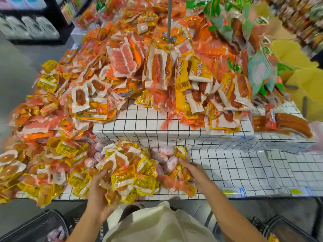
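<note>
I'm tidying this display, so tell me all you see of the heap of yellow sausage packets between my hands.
The heap of yellow sausage packets lies at the front edge of the checked table. Small glossy plastic packs, yellow labels, clear windows showing brownish sausages, jumbled. The left hand grips its near side; the right hand touches its right.

A: Bright, even store light from overhead, warm on the packets point(122, 179).
B: Soft shadows only, under the worktop point(227, 172) edge. The floor point(73, 206) beneath sits darker. Faint sheen on the foil.
A: Centre holds fairly sharp; the left side smears with motion blur.
B: And the wide lens bends the worktop's grid, shelves point(31, 27) in the corners soft and stretched.
</note>
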